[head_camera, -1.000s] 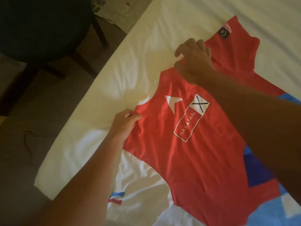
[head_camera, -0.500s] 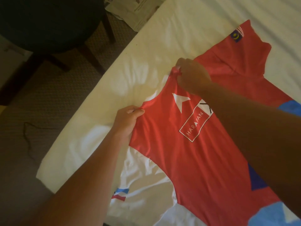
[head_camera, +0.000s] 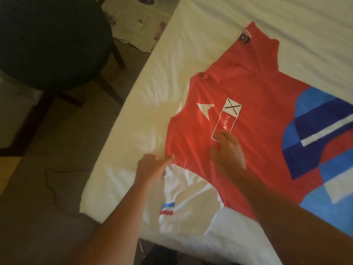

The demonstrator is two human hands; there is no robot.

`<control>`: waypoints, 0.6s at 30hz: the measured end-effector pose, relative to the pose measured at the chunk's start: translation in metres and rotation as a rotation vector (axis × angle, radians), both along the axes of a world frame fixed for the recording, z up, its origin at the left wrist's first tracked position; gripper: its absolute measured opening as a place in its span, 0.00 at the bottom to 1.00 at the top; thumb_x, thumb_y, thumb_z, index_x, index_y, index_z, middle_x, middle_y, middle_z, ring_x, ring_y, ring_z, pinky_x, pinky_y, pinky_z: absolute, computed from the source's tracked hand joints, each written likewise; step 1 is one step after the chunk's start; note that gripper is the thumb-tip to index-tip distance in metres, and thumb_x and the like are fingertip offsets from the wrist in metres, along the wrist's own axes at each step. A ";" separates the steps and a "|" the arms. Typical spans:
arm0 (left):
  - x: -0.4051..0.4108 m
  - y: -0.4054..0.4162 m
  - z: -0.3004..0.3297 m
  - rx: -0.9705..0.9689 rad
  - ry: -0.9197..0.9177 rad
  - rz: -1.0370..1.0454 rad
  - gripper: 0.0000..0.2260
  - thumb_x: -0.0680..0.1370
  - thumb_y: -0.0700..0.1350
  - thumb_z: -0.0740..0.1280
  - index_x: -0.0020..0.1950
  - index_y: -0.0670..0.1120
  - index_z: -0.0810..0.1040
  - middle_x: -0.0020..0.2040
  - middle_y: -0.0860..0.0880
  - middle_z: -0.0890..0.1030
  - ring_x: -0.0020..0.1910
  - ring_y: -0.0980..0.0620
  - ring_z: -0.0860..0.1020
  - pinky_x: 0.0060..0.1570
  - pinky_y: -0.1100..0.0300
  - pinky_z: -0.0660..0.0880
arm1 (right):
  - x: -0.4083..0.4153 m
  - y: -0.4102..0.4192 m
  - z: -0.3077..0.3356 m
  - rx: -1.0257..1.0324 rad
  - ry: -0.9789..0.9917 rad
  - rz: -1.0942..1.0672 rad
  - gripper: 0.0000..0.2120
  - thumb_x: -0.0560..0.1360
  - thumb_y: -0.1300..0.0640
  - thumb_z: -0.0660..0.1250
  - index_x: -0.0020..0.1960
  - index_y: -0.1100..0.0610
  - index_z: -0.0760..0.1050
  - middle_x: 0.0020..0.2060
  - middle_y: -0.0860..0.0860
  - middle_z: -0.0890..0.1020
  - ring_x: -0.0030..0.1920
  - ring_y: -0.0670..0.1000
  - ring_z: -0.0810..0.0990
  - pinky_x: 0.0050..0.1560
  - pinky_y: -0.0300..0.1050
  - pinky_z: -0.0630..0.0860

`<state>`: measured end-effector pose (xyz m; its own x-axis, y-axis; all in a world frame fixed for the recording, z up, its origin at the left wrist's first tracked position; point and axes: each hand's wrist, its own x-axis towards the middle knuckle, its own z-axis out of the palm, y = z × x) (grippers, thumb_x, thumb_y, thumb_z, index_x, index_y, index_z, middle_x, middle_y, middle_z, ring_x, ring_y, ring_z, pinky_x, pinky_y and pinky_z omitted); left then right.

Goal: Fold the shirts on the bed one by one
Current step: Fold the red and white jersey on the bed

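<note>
From the head view, a red shirt [head_camera: 238, 104] lies spread flat near the left edge of the bed [head_camera: 191, 35], overlapping a white shirt [head_camera: 191, 197] and a blue patterned cloth [head_camera: 315, 131]. The left hand [head_camera: 152, 166] pinches the red shirt's edge in its fingers [head_camera: 168, 157], while the right hand [head_camera: 228, 150] rests open and flat on the printed logo [head_camera: 227, 117], gripping nothing. A dark chair [head_camera: 51, 41] and newspapers [head_camera: 137, 25] sit on the floor beside the bed.

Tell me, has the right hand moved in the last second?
Yes. The right hand left the red shirt's collar edge and came down past the printed logo, toward the person.
</note>
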<state>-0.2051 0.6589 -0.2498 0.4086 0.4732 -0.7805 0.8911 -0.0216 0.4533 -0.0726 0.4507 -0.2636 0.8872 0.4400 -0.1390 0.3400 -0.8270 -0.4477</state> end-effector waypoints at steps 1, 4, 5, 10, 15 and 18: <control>-0.013 -0.002 0.002 -0.023 0.040 -0.015 0.26 0.68 0.66 0.73 0.31 0.42 0.81 0.29 0.49 0.83 0.35 0.45 0.84 0.46 0.52 0.82 | -0.026 -0.013 -0.002 -0.047 0.027 -0.053 0.14 0.71 0.56 0.56 0.48 0.59 0.78 0.48 0.56 0.78 0.49 0.60 0.75 0.51 0.57 0.75; -0.048 -0.009 0.003 -0.022 0.081 -0.185 0.28 0.68 0.69 0.72 0.32 0.43 0.82 0.32 0.47 0.84 0.39 0.46 0.84 0.51 0.51 0.80 | -0.101 -0.040 0.006 -0.111 0.160 -0.385 0.13 0.73 0.53 0.58 0.48 0.58 0.77 0.47 0.56 0.77 0.49 0.60 0.72 0.53 0.56 0.70; -0.057 -0.012 0.003 -0.014 0.074 -0.216 0.27 0.69 0.67 0.73 0.33 0.42 0.83 0.32 0.47 0.84 0.38 0.47 0.84 0.50 0.51 0.79 | -0.123 -0.044 0.010 -0.050 0.212 -0.565 0.09 0.73 0.54 0.62 0.46 0.59 0.76 0.46 0.57 0.77 0.48 0.61 0.72 0.51 0.54 0.70; -0.073 -0.021 0.011 -0.106 0.078 -0.257 0.16 0.73 0.56 0.77 0.38 0.43 0.83 0.33 0.47 0.85 0.25 0.52 0.80 0.28 0.61 0.74 | -0.195 -0.045 0.025 0.092 0.612 -0.880 0.10 0.78 0.50 0.66 0.43 0.56 0.76 0.36 0.50 0.79 0.41 0.56 0.77 0.40 0.49 0.71; -0.081 -0.026 0.019 -0.223 0.087 -0.321 0.14 0.73 0.49 0.79 0.36 0.42 0.80 0.33 0.46 0.82 0.21 0.52 0.73 0.20 0.65 0.65 | -0.195 -0.045 0.016 0.252 0.711 -1.128 0.05 0.75 0.56 0.70 0.47 0.57 0.80 0.37 0.53 0.82 0.40 0.54 0.79 0.39 0.46 0.73; -0.089 -0.031 0.019 -0.249 0.081 -0.355 0.12 0.75 0.46 0.77 0.38 0.40 0.80 0.33 0.47 0.81 0.20 0.55 0.71 0.21 0.64 0.66 | -0.190 -0.050 0.022 0.327 0.915 -1.084 0.06 0.75 0.59 0.71 0.46 0.63 0.81 0.35 0.55 0.82 0.36 0.53 0.79 0.36 0.45 0.75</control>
<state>-0.2941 0.6279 -0.2306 0.4446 0.1078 -0.8892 0.8810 -0.2319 0.4124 -0.2626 0.4011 -0.2420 0.4556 -0.2522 -0.8537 -0.8741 -0.3081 -0.3755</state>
